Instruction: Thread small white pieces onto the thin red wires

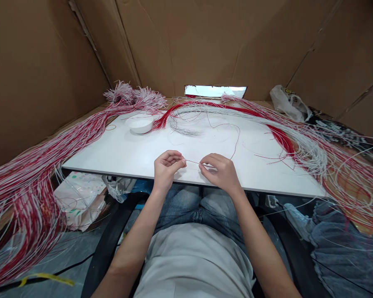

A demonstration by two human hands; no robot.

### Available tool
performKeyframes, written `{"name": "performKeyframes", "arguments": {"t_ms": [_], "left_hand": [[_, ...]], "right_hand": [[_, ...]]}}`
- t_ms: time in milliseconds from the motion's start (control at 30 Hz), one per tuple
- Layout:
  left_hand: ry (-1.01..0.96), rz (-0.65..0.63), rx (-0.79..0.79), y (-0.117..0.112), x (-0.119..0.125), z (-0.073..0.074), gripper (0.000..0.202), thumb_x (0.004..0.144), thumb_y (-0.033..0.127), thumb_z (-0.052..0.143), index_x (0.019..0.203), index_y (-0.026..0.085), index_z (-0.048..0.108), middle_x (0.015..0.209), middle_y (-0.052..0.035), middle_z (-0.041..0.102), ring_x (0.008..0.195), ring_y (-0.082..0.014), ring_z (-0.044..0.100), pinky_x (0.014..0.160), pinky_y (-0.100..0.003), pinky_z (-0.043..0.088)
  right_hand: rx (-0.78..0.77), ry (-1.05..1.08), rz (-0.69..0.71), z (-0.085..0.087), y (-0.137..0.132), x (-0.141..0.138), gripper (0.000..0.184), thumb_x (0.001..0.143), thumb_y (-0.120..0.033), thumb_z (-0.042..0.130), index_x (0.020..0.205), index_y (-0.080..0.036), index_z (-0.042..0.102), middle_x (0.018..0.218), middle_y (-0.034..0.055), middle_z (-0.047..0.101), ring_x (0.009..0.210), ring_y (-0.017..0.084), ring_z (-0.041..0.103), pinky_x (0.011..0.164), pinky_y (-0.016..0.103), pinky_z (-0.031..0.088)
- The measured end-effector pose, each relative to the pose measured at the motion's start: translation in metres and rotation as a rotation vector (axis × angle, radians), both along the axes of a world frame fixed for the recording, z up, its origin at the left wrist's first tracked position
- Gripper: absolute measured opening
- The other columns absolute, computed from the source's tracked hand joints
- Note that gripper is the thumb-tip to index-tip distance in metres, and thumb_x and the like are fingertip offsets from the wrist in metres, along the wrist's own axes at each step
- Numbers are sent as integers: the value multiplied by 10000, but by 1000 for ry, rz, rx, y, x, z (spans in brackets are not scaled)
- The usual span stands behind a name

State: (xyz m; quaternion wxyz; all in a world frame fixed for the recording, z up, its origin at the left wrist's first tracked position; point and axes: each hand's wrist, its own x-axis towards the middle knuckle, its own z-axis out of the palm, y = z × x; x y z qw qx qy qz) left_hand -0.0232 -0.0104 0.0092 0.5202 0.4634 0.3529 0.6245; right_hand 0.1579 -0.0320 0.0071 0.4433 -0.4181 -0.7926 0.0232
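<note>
A thin dark red wire [192,162] is stretched between my two hands, just above the front edge of the white board [127,159]. My left hand [168,167] pinches one end between thumb and forefinger. The other stretch is pinched in my right hand [219,170], and a loose length of red wire [238,138] curves from behind that hand toward the back of the board. Beyond the hands lie a bundle of red wires [170,111] and a bundle of white wires [189,111]. A white bowl [140,124] stands left of them.
Long red and white wire bundles [81,134] hang over the left side; more red and white wires [357,165] spread at the right. Cardboard walls [186,45] enclose the board, with a slot [216,91] at the back. A plastic bag [287,103] lies back right.
</note>
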Motion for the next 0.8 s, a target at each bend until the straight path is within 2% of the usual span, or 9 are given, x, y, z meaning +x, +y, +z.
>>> {"name": "performKeyframes", "arguments": {"t_ms": [100, 167, 333, 400, 500, 600, 667, 733, 800], "left_hand": [[41, -1, 17, 1, -2, -1, 274, 576, 159, 787, 797, 138, 627, 662, 7, 633, 615, -114, 590, 603, -235, 519], [155, 25, 94, 0, -4, 0, 273, 624, 171, 754, 863, 151, 624, 725, -1, 626, 690, -133, 607, 649, -255, 523], [848, 229, 613, -11, -7, 11, 237, 748, 159, 645, 984, 184, 658, 978, -66, 597, 952, -202, 575, 855, -365, 476], [1078, 231, 784, -13, -6, 17, 193, 793, 170, 614, 976, 188, 671, 981, -78, 603, 951, -214, 560, 879, -394, 443], [1279, 179, 908, -11, -2, 23, 133, 845, 187, 565, 918, 182, 677, 949, -82, 617, 899, -211, 547, 880, -406, 414], [1355, 73, 941, -4, 1, 28, 154, 875, 187, 519, 864, 167, 671, 863, -72, 619, 822, -196, 540, 827, -373, 416], [1338, -16, 901, 0, 1, 31, 156, 875, 187, 518, 852, 167, 671, 825, -59, 618, 806, -193, 544, 800, -356, 411], [1231, -116, 806, 6, 1, 33, 141, 861, 190, 543, 830, 169, 678, 806, -48, 623, 802, -187, 560, 788, -341, 408], [1030, -228, 666, 11, 1, 34, 121, 837, 201, 583, 795, 162, 689, 792, -46, 628, 785, -175, 577, 762, -316, 421]], "right_hand": [[-8, 18, 11, -2, 0, 1, 105, 855, -190, 545, 814, -179, 641, 771, 31, 679, 721, 151, 612, 680, 257, 448], [-16, 22, 21, -3, 0, 2, 121, 873, -200, 538, 827, -179, 648, 775, 32, 686, 718, 150, 614, 676, 257, 445], [-16, -16, 10, -5, 2, 2, 133, 883, -198, 539, 837, -168, 660, 790, 45, 695, 738, 160, 619, 690, 267, 445], [-19, -41, 1, -5, 2, 2, 132, 882, -193, 542, 837, -164, 663, 784, 47, 693, 732, 163, 618, 688, 271, 444], [-19, -59, -2, -5, 2, 1, 137, 885, -200, 539, 836, -166, 662, 777, 46, 692, 722, 163, 614, 680, 272, 444], [-20, -56, 7, -5, 2, 2, 141, 887, -205, 539, 834, -172, 665, 786, 46, 696, 726, 162, 617, 682, 271, 451], [-22, -33, 18, -4, 2, 2, 141, 883, -205, 546, 828, -171, 671, 791, 49, 700, 728, 163, 621, 684, 274, 457], [-33, 28, 37, -3, 2, 2, 138, 875, -211, 559, 820, -172, 679, 785, 47, 704, 722, 161, 623, 679, 276, 463], [-64, 127, 64, -1, 1, 2, 136, 868, -231, 573, 821, -179, 690, 779, 42, 708, 716, 155, 628, 669, 272, 472]]}}
